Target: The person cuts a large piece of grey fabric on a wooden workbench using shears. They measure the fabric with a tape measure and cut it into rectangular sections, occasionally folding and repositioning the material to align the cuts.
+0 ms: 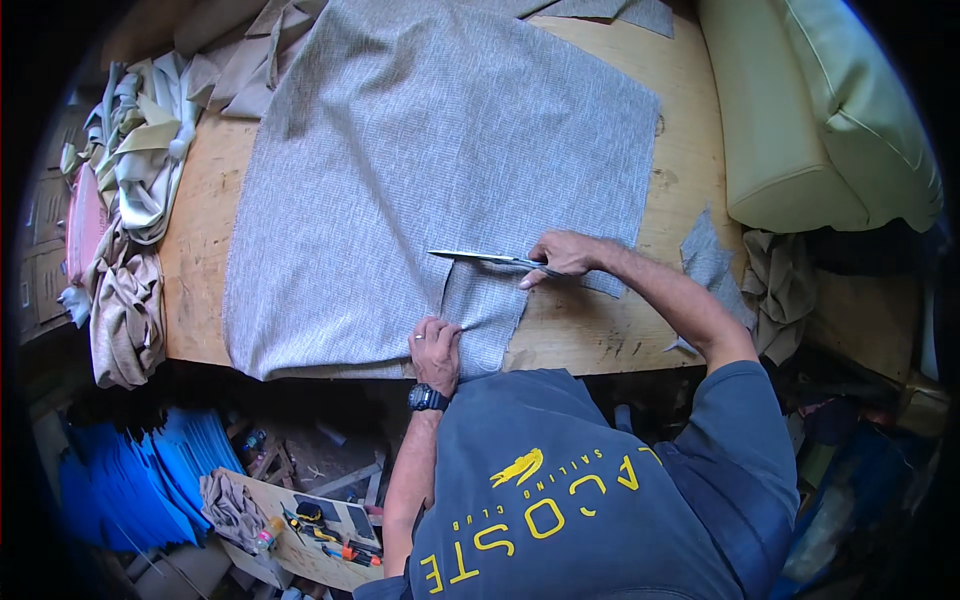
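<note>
A large sheet of grey woven fabric (350, 190) lies spread across the table, rumpled on its left side and reaching the near edge. My right hand (565, 254) grips scissors (485, 258) by the handles. Their long blades point left over the fabric and look almost closed. From near the blades, a cut edge or fold runs down toward my left hand (435, 352), which wears a ring. Its fingers are bent onto the fabric near the table's front edge, pinching it. A dark watch (427, 398) is on my left wrist.
Fabric scraps (145, 150) hang at the table's left end. Grey offcuts (712, 262) lie to the right, below a pale green padded cushion (790, 120). Below left are blue sheets (140, 480) and a wooden board (300, 535) bearing hand tools. The wooden table (195, 270) shows around the fabric.
</note>
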A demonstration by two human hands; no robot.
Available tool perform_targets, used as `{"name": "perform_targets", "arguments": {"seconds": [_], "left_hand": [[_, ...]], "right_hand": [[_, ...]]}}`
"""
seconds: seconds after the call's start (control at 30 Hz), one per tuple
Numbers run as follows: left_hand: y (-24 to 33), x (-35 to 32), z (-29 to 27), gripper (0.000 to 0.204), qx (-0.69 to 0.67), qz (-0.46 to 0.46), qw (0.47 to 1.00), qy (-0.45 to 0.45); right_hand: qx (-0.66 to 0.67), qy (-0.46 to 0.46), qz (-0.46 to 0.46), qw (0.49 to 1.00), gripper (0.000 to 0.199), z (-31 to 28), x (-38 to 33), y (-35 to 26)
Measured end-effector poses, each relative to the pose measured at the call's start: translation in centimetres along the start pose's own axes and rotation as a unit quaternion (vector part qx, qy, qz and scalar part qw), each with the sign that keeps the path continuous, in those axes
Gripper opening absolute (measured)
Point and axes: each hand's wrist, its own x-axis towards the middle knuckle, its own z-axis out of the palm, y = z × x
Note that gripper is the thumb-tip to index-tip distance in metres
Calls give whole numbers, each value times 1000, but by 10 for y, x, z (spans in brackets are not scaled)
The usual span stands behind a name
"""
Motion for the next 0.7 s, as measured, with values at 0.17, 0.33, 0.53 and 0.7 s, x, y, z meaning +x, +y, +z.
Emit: {"name": "perform_targets", "arguments": {"seconds": [0.17,0.33,0.53,0.7], "left_hand": [[-1,3,-5,12,-1,25,999,-25],[-2,-19,-12,12,-204,-8,979,-29],[-17,-49,-35,10,-381,-196,898,-103],[-5,-43,-81,8,-440,-172,874,-113]], "right_hand": [[-40,5,25,999,75,6,-4,1],[-163,108,47,979,74,25,-53,11],[-256,353,135,890,52,82,-100,67],[-321,420,241,814,57,124,-93,30]]}}
